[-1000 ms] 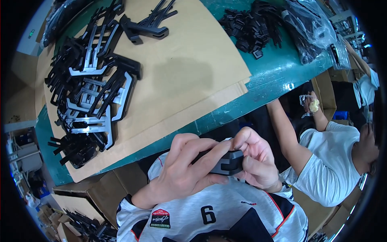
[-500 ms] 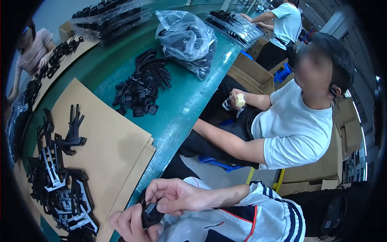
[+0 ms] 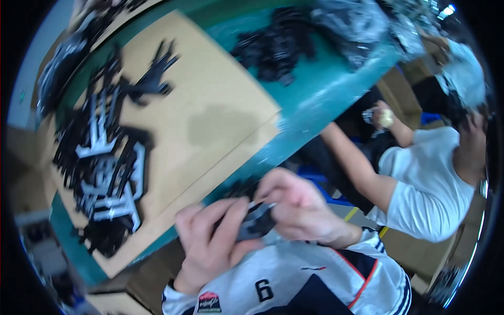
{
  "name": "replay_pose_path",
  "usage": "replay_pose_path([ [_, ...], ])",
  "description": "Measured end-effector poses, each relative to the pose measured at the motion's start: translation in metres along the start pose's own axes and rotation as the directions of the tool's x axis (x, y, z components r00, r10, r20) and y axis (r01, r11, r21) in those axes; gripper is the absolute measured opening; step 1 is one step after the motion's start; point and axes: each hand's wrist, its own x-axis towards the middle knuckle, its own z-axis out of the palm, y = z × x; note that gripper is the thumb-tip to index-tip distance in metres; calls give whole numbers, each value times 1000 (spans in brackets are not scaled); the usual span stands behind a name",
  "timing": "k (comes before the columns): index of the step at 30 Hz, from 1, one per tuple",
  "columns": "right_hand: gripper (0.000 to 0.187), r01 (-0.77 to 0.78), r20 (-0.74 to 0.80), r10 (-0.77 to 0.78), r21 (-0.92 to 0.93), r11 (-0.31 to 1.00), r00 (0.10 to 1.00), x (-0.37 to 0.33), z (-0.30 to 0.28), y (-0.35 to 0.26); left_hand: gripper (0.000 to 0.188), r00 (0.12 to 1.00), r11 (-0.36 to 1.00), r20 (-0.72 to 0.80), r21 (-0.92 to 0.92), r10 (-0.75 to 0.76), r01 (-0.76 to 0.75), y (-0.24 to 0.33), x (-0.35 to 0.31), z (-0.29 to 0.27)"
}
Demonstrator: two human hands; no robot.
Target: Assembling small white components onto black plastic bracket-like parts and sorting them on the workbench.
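A dark grey part (image 3: 256, 222) is held by both hands in front of the person's light grey shirt (image 3: 294, 262), just off the near edge of the green bench (image 3: 310, 113). The left hand (image 3: 212, 236) is curled around the part's left side, its fingers bent over the top and little gap left in the grip. By the right hand (image 3: 302, 212) the part's right end is pinched between bent fingers and thumb; whether anything smaller is also gripped there cannot be told through the blur. On the bench, a tan cardboard sheet (image 3: 184, 123) is laid, its right corner set near the bench's near edge. Along the sheet's left edge, black and silver brackets (image 3: 113, 207) are piled, and black pieces (image 3: 152, 81) are placed toward its far corner. Beyond the sheet's right edge, small black parts (image 3: 278, 47) are heaped directly on the bench, with a clear plastic bag (image 3: 352, 23) set beside them. Near the bench's near edge, to the right, a co-worker in a white shirt (image 3: 420, 184) is seen; a pale yellow item (image 3: 386, 118) is held in one hand.
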Motion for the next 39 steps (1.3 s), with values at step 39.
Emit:
replay_pose_path([
  [39, 42, -125, 84, 98, 425, 897, 992, 11, -12, 20, 48, 982, 982, -168, -152, 85, -111, -6, -13, 31],
])
